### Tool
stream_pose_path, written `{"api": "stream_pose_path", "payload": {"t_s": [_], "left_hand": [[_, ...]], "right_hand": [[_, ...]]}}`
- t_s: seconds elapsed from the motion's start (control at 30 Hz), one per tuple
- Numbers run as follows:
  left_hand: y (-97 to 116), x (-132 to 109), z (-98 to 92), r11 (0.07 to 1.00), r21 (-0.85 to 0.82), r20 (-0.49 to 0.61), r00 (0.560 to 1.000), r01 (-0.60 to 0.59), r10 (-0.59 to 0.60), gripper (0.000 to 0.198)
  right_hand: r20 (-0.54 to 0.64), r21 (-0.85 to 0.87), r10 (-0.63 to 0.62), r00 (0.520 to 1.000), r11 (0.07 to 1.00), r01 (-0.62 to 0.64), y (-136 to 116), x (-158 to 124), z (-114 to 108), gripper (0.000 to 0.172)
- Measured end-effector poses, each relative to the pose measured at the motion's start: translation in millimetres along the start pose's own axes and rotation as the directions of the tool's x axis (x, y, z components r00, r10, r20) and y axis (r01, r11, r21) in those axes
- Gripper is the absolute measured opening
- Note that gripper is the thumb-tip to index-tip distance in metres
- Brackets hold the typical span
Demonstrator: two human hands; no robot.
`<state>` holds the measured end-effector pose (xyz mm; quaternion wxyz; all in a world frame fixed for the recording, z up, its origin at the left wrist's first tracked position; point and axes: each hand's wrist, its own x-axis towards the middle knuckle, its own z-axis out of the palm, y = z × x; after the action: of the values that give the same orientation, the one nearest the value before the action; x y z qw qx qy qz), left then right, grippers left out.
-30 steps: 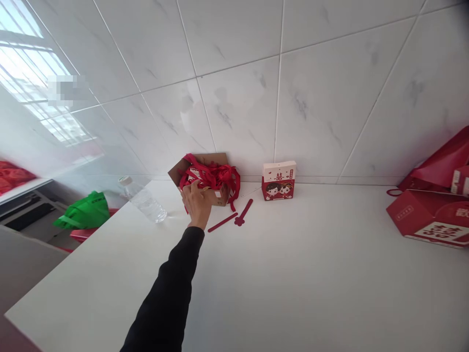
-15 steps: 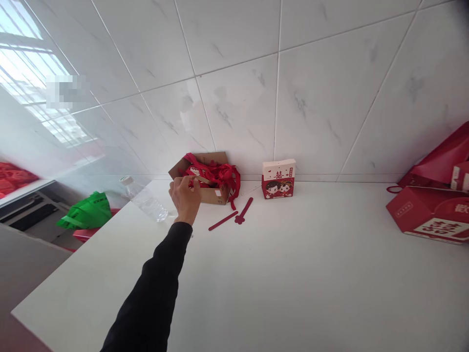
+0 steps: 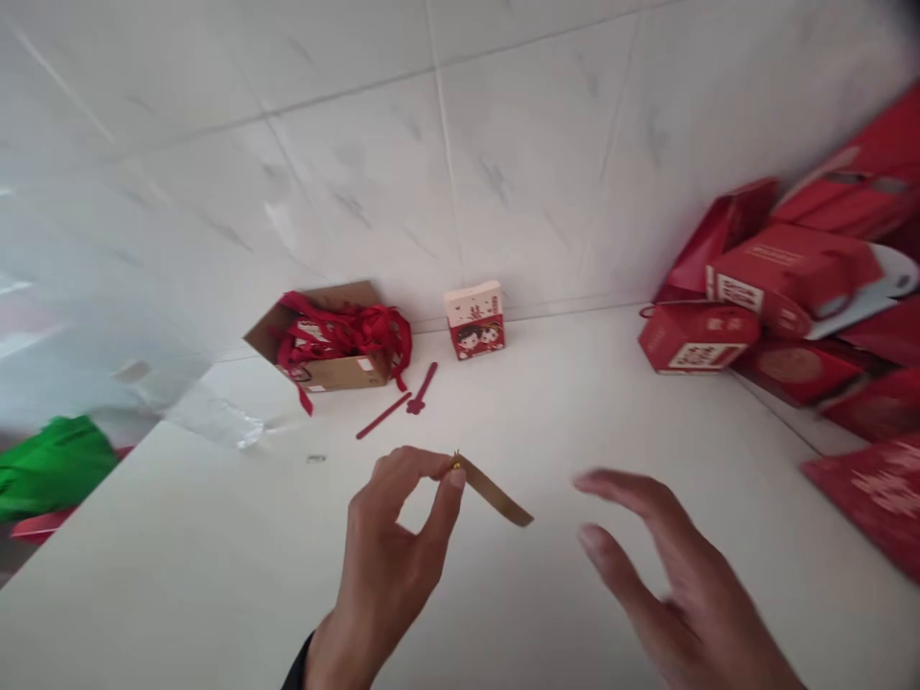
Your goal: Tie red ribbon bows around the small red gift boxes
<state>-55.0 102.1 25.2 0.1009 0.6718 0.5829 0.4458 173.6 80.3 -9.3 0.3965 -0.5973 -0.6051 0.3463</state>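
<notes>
Brownish, narrow strip slants from the pinching left hand; the right hand gapes.

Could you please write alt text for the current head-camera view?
A left hand pinches a thin brownish strip above a white table, while the open right hand hovers nearby. Beyond are a cardboard box holding red ribbons and a small red-and-white box.

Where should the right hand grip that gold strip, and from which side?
Probably the free end of the gold strip, coming from the right: the left hand pinches the opposite end, and the strip's narrow length points toward the open right hand.
</notes>
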Motion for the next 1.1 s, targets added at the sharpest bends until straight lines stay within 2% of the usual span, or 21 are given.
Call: {"api": "stream_pose_path", "payload": {"t_s": [0.07,0.13,0.2,0.3,0.37,0.47,0.5,0.6,0.67,0.9,1.1], "left_hand": [[10.6,-15.9,8.8,0.991,-0.119,0.095,0.994,0.06,-0.048,0.011],[16.2,-24.3,14.2,0.977,-0.191,0.146,0.987,0.096,-0.068,0.011],[19.0,-28.6,17.4,0.966,-0.222,0.178,0.98,0.131,-0.091,0.011],[19.8,-33.3,20.1,0.955,-0.218,0.217,0.964,0.203,-0.155,0.013],[18.1,-37.0,22.3,0.948,-0.227,0.186,0.965,0.225,-0.184,0.009],[15.0,-41.8,26.7,0.938,-0.276,0.168,0.971,0.211,-0.169,0.038],[14.5,-42.6,28.2,0.934,-0.29,0.189,0.969,0.211,-0.16,0.038],[15.4,-42.2,31.3,0.916,-0.297,0.275,0.943,0.27,-0.188,0.013],[16.5,-41.0,31.2,0.9,-0.298,0.318,0.922,0.319,-0.222,0.007],[14.3,-40.1,25.9,0.833,-0.36,0.483,0.848,0.421,-0.22,0.018],[14.3,-38.5,28.9,0.838,-0.331,0.49,0.838,0.433,-0.24,0.01]], "right_hand": [[0.156,0.019,-0.018,0.988,1.0,0.015,-18.1,12.0,-0.3,0.04],[0.341,0.084,-0.012,0.94,0.996,-0.018,-25.5,16.9,1.7,0.037],[0.442,0.168,-0.005,0.897,0.983,-0.078,-26.4,15.6,4.3,0.031],[0.447,0.249,0.001,0.894,0.96,-0.126,-23.7,10.6,7.1,0.029],[0.448,0.257,-0.003,0.894,0.958,-0.126,-22.1,8.8,7.7,0.029],[0.475,0.266,-0.023,0.88,0.956,-0.119,-20.5,8.8,7.8,0.027],[0.487,0.27,-0.025,0.873,0.955,-0.123,-20.1,9.1,8.0,0.027],[0.514,0.273,-0.013,0.858,0.951,-0.148,-18.7,10.7,9.6,0.024],[0.528,0.285,0.006,0.849,0.941,-0.184,-17.5,12.3,11.1,0.023],[0.578,0.312,0.096,0.81,0.892,-0.328,-13.9,17.4,10.1,0.021],[0.61,0.28,0.15,0.778,0.878,-0.389,-15.1,17.7,7.3,0.016]]}}
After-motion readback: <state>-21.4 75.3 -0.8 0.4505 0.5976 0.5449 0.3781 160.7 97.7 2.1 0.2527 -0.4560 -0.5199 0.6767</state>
